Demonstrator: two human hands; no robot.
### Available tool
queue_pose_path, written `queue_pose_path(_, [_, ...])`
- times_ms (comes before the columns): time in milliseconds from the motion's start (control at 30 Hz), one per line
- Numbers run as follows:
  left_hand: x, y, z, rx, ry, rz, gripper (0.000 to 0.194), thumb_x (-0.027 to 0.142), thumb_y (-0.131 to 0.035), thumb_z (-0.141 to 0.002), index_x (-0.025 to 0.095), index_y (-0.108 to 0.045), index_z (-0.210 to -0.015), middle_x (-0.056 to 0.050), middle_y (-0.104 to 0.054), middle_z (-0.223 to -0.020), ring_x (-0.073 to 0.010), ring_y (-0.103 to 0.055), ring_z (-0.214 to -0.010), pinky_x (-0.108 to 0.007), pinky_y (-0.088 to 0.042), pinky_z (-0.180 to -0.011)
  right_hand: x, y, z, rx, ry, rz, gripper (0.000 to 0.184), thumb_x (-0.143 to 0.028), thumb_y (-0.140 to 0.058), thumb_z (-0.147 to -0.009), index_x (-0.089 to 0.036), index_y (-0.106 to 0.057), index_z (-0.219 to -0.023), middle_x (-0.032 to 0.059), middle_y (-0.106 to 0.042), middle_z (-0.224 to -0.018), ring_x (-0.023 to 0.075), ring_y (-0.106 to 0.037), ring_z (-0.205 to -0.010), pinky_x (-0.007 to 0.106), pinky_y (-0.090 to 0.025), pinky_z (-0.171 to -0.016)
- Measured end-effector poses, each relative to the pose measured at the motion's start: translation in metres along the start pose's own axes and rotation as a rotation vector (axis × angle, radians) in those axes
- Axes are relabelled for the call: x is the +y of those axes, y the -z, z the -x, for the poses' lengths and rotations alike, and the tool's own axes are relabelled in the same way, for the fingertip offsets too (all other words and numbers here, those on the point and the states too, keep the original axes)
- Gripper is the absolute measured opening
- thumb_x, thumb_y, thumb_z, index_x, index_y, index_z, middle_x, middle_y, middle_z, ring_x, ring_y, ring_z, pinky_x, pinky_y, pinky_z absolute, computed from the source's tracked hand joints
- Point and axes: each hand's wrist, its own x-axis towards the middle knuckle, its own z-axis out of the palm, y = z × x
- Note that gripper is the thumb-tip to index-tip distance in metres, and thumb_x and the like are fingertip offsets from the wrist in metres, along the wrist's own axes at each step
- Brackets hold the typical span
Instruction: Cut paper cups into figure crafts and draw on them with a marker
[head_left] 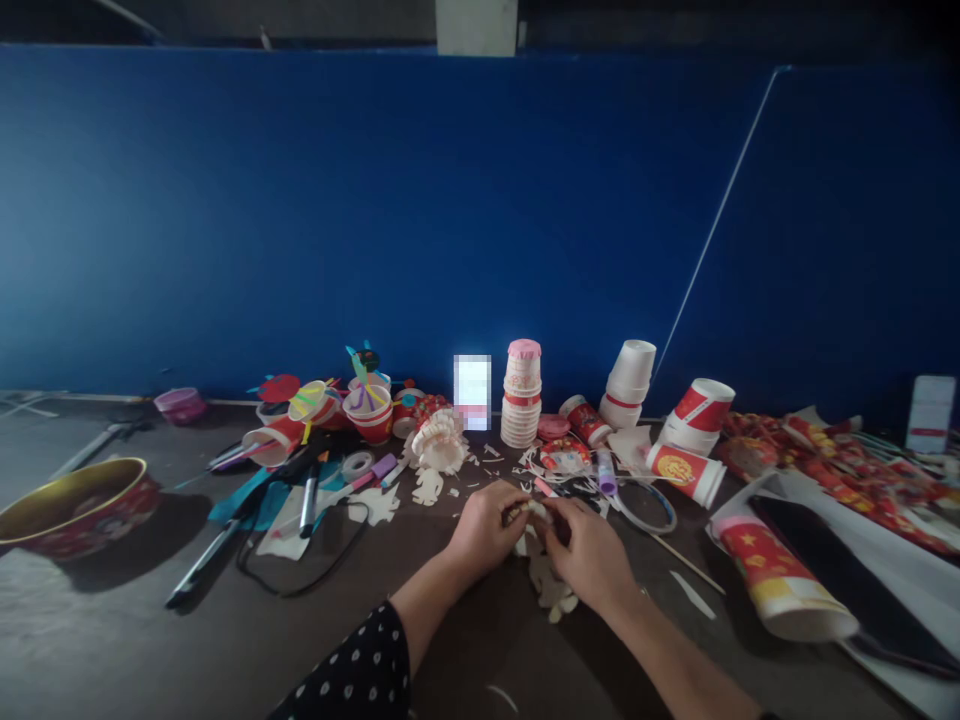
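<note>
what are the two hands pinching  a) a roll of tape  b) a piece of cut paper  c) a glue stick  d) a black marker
b, the left hand and the right hand meet on a small patterned piece of cut paper, pinched between their fingers.

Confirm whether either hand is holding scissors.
No, the left hand and right hand together pinch a small piece of cut paper, with no scissors in view.

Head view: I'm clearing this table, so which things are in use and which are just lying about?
In use: left hand, right hand, paper piece, paper cutouts.
Lying about: cup stack, marker, bowl.
</note>
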Motion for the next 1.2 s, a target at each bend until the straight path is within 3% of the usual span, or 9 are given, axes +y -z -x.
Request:
queue_pose_path(267, [0.0048, -0.0013, -0.0004, 0.008, -0.034, 0.057, 0.022, 0.016, -0.053, -0.071, 0.018, -0.064, -0.089, -0.006, -0.064, -0.087, -0.0172, -0.057, -0.083, -0.027, -0.044, -0.075, 0.0034, -0.0007, -0.0002, 0.017, 0.035, -0.040, 0.016, -0.024, -0.047, -0.079, -0.018, -0.060, -0.087, 0.0060, -0.064, -0.084, 0.0189, -0.059, -0.078, 0.026, -0.043, -0.069])
queue_pose_path(633, [0.0023, -0.0030, 0.0008, -0.026, -0.042, -0.021, 0.020, 0.019, -0.048, -0.076, 0.017, -0.065, -0.086, -0.007, -0.066, -0.083, -0.0166, -0.058, -0.078, -0.026, -0.044, -0.072, 0.0029, 0.0002, 0.0002, 0.016, 0.060, -0.044, 0.020, -0.028, -0.043, -0.083, -0.019, -0.060, -0.085, 0.0056, -0.064, -0.081, 0.0184, -0.060, -0.076, 0.025, -0.042, -0.068])
queue_pose_path(1067, [0.0060, -0.0025, 0.0011, -0.053, -0.103, 0.050, 0.025, 0.019, -0.047, -0.078, 0.019, -0.063, -0.098, -0.007, -0.065, -0.087, -0.0169, -0.058, -0.081, -0.026, -0.044, -0.074, 0.0018, 0.0015, -0.0010, -0.003, 0.063, -0.107, 0.023, -0.028, -0.042, -0.083, -0.018, -0.061, -0.087, 0.0070, -0.066, -0.084, 0.0199, -0.061, -0.080, 0.027, -0.045, -0.070])
queue_pose_path(1200, [0.0050, -0.0022, 0.0001, -0.020, -0.057, 0.013, 0.023, 0.019, -0.047, -0.077, 0.019, -0.065, -0.092, -0.006, -0.065, -0.083, -0.0167, -0.058, -0.078, -0.026, -0.044, -0.072, 0.0038, 0.0028, -0.0032, 0.024, 0.025, -0.249, 0.030, -0.034, -0.038, -0.085, -0.018, -0.058, -0.101, 0.0084, -0.066, -0.093, 0.0203, -0.062, -0.085, 0.028, -0.046, -0.072])
